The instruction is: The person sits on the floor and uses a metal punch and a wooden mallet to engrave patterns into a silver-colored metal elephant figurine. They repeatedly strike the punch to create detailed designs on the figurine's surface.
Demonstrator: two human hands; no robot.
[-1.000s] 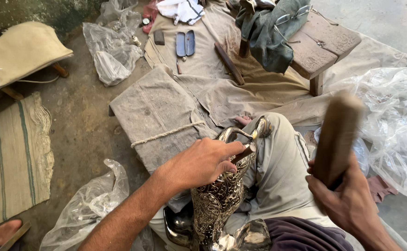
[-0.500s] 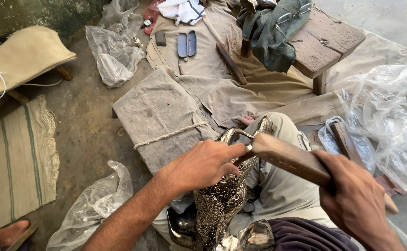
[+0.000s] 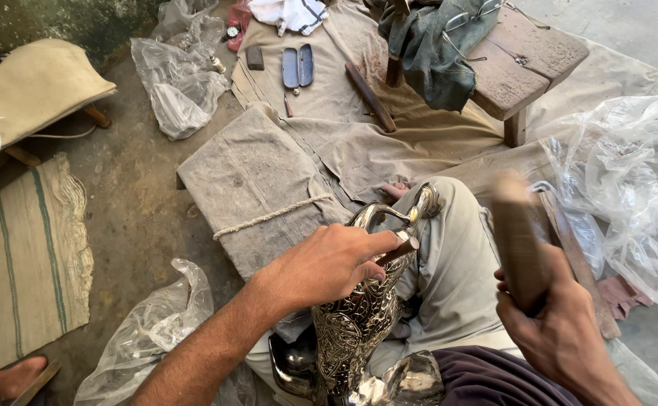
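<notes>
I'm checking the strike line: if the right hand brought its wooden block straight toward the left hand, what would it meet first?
Most likely the small tool pinched in the left hand against the engraved metal jug; right hand grips the wooden block. Depth is uncertain.

Engraved silver jug (image 3: pixel 359 323) upright on lap; blurred wooden mallet (image 3: pixel 515 240) raised alongside.

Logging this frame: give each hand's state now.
Left hand: closed on thin punch tool against engraved silver metal jug.
Right hand: closed on brown wooden mallet.
</notes>
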